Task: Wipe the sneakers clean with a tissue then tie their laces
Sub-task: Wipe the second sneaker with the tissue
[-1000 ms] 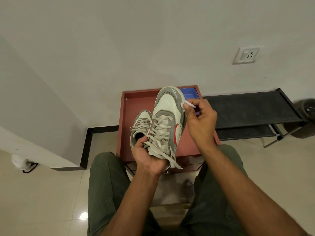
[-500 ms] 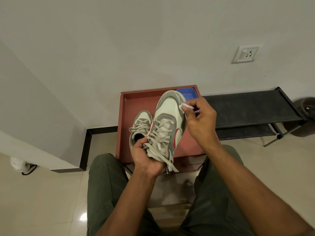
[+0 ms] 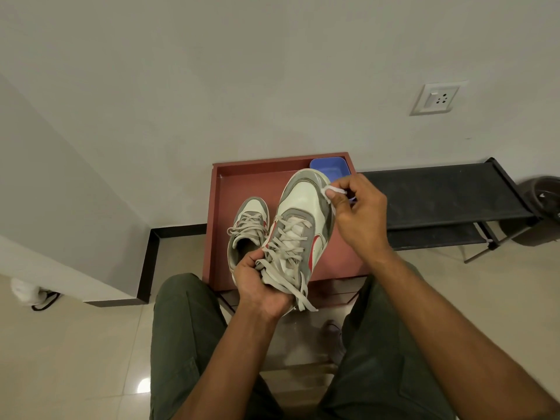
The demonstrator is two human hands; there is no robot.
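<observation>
- At the far left, on the floor by the wall corner, a white object with a dark cord [image 3: 28,294] lies well apart from both hands.
- The second sneaker [image 3: 247,228] stands on the red bench [image 3: 224,207], just to the left of the left hand's grip and a little beyond it. Its laces are loose and its opening faces up.
- The left hand [image 3: 259,286] holds the heel end of the raised sneaker [image 3: 298,225]; its fingers are curled around the back part of the shoe, so this grip is grasping the sneaker.
- The raised sneaker is white and grey with a red stripe on its side. Its toe points away from the person, and it reaches from the left grip up to the right grip. Its untied laces [image 3: 291,268] hang down over the left hand.
- The right hand [image 3: 359,216] pinches a small white tissue [image 3: 333,189] between thumb and fingertips, so this grip is grasping the tissue. The tissue touches the right side of the toe of the raised sneaker.
- Just behind the right grip, a blue tray [image 3: 328,165] sits in the far right corner of the red bench.
- To the right of the right grip stands a black shoe rack [image 3: 439,192], and above it a wall socket [image 3: 436,98].
- Near the right edge, a dark round bin [image 3: 542,201] stands on the floor.
</observation>
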